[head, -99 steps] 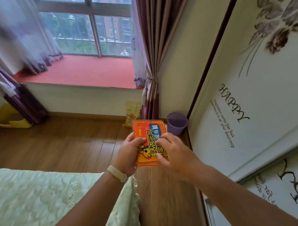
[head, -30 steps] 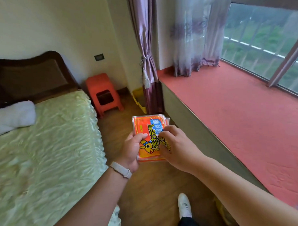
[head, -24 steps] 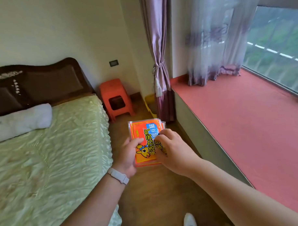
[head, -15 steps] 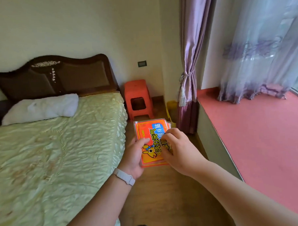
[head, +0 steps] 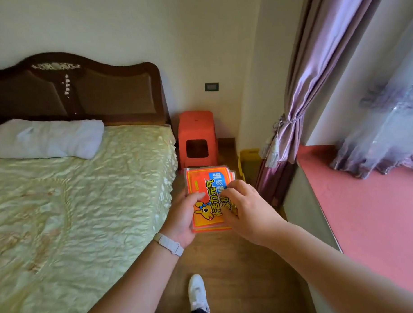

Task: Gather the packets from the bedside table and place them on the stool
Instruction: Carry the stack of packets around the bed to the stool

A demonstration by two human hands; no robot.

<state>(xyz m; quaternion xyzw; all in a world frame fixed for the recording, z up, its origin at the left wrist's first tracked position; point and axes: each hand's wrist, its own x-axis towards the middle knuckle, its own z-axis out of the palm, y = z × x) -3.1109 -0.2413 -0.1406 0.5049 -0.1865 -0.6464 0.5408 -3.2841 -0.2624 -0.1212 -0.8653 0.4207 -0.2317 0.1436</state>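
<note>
Green quilted bed [head: 69, 208] fills the left. Beside it the left hand [head: 183, 217] and right hand [head: 246, 206] both grip a stack of orange packets [head: 208, 193], perhaps several, above the wooden floor [head: 232, 267]. An orange stool [head: 196, 133] stands beyond; purple curtain [head: 299, 101] hangs right.

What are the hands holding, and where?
A stack of orange packets: left hand grips its left edge, right hand its right edge.

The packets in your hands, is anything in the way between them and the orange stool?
Nothing visible. Both hands, left and right, hold the packets, and only bare wooden floor runs ahead to the stool, whose top looks bare.
</note>
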